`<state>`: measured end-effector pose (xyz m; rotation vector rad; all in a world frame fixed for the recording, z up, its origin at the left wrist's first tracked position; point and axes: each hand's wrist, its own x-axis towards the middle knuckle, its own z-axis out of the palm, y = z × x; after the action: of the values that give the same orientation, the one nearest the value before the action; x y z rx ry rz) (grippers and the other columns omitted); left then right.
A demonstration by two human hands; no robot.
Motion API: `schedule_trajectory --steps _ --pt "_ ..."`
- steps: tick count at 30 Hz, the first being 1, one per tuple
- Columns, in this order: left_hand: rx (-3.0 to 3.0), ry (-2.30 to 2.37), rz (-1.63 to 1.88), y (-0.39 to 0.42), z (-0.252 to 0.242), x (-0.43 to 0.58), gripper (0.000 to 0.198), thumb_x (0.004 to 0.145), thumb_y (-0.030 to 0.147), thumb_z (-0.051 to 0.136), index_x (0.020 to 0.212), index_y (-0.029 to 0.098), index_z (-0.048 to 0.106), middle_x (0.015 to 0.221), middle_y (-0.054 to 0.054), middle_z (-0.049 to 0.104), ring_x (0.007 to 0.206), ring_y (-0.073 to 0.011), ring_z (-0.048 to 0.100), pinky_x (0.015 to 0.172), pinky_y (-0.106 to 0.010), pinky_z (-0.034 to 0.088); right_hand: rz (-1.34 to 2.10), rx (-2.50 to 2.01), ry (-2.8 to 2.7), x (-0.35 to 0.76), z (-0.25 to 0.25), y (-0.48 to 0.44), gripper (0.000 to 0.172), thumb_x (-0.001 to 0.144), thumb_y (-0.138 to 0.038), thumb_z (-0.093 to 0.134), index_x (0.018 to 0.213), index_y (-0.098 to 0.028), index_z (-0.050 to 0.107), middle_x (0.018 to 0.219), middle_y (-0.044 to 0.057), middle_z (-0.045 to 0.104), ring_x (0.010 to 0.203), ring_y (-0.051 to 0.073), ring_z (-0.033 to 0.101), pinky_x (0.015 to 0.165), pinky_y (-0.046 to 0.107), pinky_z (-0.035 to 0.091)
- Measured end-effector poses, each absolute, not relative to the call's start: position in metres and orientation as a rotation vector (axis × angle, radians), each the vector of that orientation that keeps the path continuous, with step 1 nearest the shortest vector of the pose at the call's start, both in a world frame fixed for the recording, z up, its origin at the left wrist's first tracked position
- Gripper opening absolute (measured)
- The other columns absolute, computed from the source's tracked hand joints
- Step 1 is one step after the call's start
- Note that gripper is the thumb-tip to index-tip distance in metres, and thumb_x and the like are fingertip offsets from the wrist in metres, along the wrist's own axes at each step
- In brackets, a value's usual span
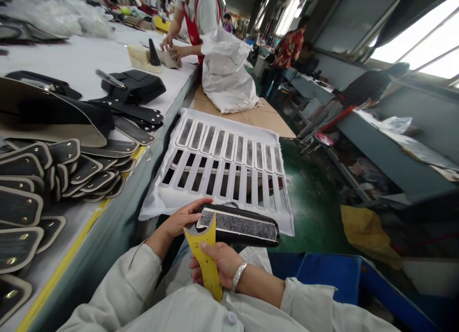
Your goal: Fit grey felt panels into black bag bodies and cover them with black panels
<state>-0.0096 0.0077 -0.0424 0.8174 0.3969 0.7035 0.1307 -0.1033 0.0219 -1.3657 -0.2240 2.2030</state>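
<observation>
My left hand [184, 217] grips the left end of a long black case-like piece [247, 239], which lies across my lap. A speckled grey strip [244, 224] with a ragged pale border covers its upper face. In my right hand [220, 262] is a flat yellow strip [210, 270] with a concave, two-pointed top end, the thumb pressed on its face. That end overlaps the left part of the grey strip in view; I cannot tell whether they touch. Just beyond stands a white slatted rack [215, 193] with a row of similar pale-edged grey strips [218, 143] on it.
Many dark pale-edged flaps [21, 205] are heaped on the table [82, 50] at left, near a black bag [134, 86]. Behind the rack are a white sack [229, 74] and a co-worker in a red apron [193, 24]. A blue bin [330, 274] is at right.
</observation>
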Motion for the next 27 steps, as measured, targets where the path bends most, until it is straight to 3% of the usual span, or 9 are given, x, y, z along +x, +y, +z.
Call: schedule_trajectory --steps 3,13,19,23,27 --pt "0.928 0.381 0.667 0.013 -0.037 -0.013 0.055 0.078 0.023 0.065 0.131 0.022 0.051 0.142 -0.009 0.045 0.128 -0.0295 0.041 0.105 -0.038 0.034 2.169 -1.387 -0.156 0.124 0.022 -0.105 0.041 0.087 -0.045 0.054 0.082 -0.004 0.060 0.067 0.009 0.064 0.053 0.017 0.064 0.055 0.031 0.051" --pt "1.052 0.502 0.522 0.013 -0.006 -0.016 0.054 0.079 0.026 0.066 0.130 0.022 0.051 0.131 -0.008 0.055 0.116 -0.0265 0.052 0.097 -0.037 0.041 2.000 -1.369 -0.044 0.096 0.021 -0.107 0.035 0.086 -0.043 0.054 0.082 -0.009 0.059 0.066 0.007 0.064 0.053 0.018 0.064 0.057 0.034 0.052" --pt "0.671 0.550 0.889 -0.006 -0.016 0.004 0.053 0.087 0.053 0.046 0.118 0.014 0.062 0.127 -0.010 0.059 0.116 -0.0270 0.052 0.097 -0.034 0.040 1.979 -1.278 -0.057 0.091 0.018 -0.107 0.042 0.067 -0.054 0.069 0.078 -0.014 0.062 0.068 0.005 0.065 0.057 0.017 0.064 0.057 0.033 0.053" --pt "0.685 0.719 0.887 -0.001 -0.014 0.013 0.053 0.088 0.056 0.042 0.107 0.013 0.068 0.116 -0.009 0.066 0.107 -0.0248 0.058 0.095 -0.032 0.042 1.987 -1.217 -0.039 0.094 0.018 -0.102 0.050 0.052 -0.057 0.077 0.077 -0.015 0.065 0.069 0.005 0.065 0.058 0.018 0.063 0.061 0.034 0.054" --pt "0.805 0.889 0.825 0.008 -0.001 0.016 0.054 0.088 0.058 0.040 0.101 0.015 0.070 0.104 -0.007 0.071 0.095 -0.0230 0.064 0.087 -0.032 0.047 1.976 -1.167 -0.006 0.095 0.017 -0.098 0.052 0.051 -0.058 0.078 0.077 -0.014 0.065 0.070 0.005 0.065 0.059 0.018 0.064 0.063 0.036 0.055"
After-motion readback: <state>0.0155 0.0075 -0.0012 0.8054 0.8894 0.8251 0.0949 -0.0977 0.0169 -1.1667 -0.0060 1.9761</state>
